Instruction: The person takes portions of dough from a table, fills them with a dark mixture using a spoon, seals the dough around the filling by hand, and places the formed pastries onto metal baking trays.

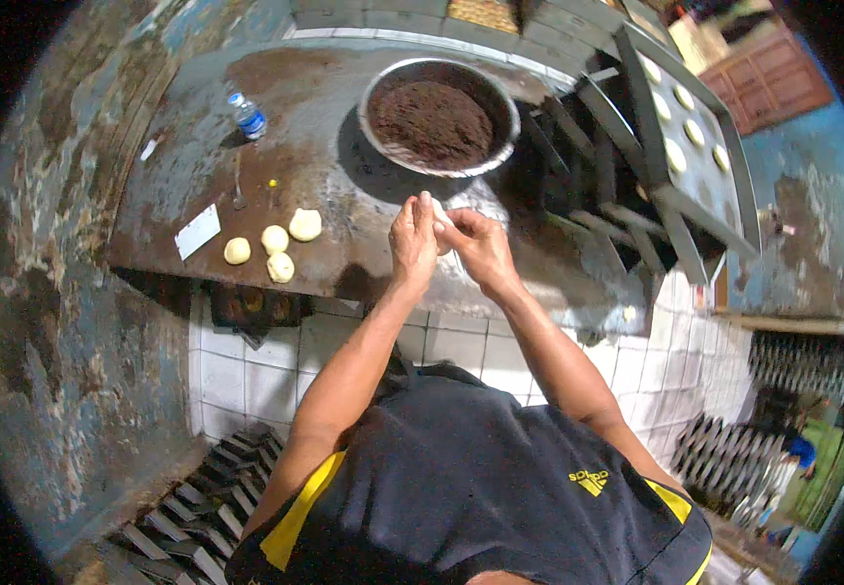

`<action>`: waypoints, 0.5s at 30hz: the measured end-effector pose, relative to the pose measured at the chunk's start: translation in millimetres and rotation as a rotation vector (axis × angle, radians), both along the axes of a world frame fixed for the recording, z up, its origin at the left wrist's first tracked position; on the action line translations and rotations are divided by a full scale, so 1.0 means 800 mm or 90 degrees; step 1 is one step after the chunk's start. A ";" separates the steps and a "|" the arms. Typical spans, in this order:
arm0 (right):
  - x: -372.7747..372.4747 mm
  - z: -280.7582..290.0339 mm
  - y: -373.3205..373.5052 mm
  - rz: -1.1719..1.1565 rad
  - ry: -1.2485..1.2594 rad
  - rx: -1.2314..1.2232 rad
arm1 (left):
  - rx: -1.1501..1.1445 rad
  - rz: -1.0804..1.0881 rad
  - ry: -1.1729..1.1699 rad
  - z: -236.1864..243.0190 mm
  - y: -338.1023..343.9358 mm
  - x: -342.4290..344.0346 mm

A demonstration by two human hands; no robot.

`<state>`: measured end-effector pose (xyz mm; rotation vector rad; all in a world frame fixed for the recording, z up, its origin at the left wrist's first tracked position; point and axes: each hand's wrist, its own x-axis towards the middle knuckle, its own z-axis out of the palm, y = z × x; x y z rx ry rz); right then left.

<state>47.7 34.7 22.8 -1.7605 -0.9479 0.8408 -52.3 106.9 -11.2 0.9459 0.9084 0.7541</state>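
Note:
My left hand (pixel 412 239) and my right hand (pixel 475 244) meet at the front of the worn metal table (pixel 314 273), fingers closed around a small piece of pale dough (pixel 439 214), mostly hidden by them. Just beyond them is a wide steel bowl (pixel 510 132) heaped with dark crumbly filling (pixel 430 119). To their left lie several pale dough balls (pixel 305 224), a white rectangular scraper (pixel 197 231) and a thin metal utensil (pixel 237 190).
A plastic water bottle (pixel 251 122) stands at the back left. Stacked metal trays (pixel 602 175) fill the right side, the top tray (pixel 734 205) bearing pale dough rounds. More stacked trays (pixel 188 517) lie below left. A distant person (pixel 800 453) is at the far right.

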 end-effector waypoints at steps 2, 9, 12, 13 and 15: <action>0.016 -0.015 -0.044 -0.042 0.177 0.040 | -0.011 -0.025 -0.039 0.009 -0.046 0.018; 0.040 -0.012 -0.132 -0.168 0.372 0.188 | -0.035 -0.090 -0.005 -0.011 -0.122 0.013; 0.013 -0.058 -0.135 -0.159 0.054 0.080 | -0.080 -0.026 0.203 -0.111 -0.137 -0.032; -0.002 -0.083 -0.136 -0.075 -0.062 -0.016 | -0.021 -0.152 0.293 -0.147 -0.135 -0.052; -0.023 -0.126 -0.134 0.217 -0.436 0.172 | 0.059 -0.262 0.349 -0.137 -0.147 -0.068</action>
